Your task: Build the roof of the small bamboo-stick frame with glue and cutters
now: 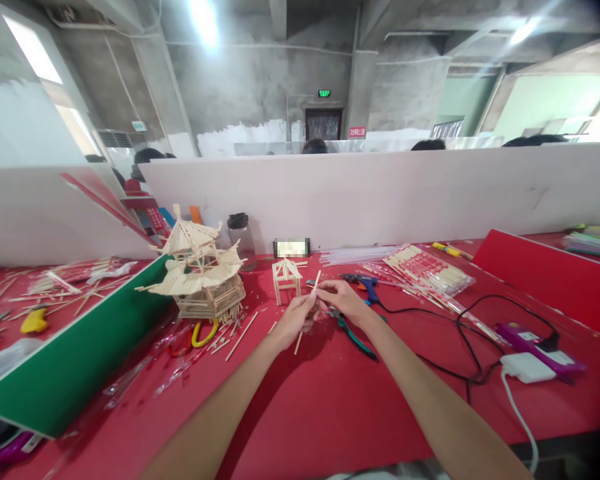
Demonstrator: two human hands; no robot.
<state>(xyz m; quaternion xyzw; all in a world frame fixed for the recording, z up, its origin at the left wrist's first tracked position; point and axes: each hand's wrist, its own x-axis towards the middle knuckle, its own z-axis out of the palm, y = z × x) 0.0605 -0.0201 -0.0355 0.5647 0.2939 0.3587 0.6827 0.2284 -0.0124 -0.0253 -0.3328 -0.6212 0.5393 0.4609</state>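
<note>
My left hand (300,315) is closed around a thin wooden stick (299,343), which slants up past the fingers. My right hand (344,297) meets it, fingertips pinched on the same stick near its upper part; some fingers are hidden. Just behind the hands stands a small pavilion frame of sticks (287,275). Teal-handled pliers (356,341) lie beneath my right wrist, jaws close to the fingers. Farther back is a blue glue gun (369,287). Left of my hands rises a larger tiered stick pagoda (211,300).
Yellow-handled scissors (204,333) and loose sticks lie by the pagoda. A green board (95,340) stands at left, a red board (550,280) at right. Packed sticks (430,267), a black cable (460,327) and a purple power strip (535,343) occupy the right. A white partition (380,193) bounds the back.
</note>
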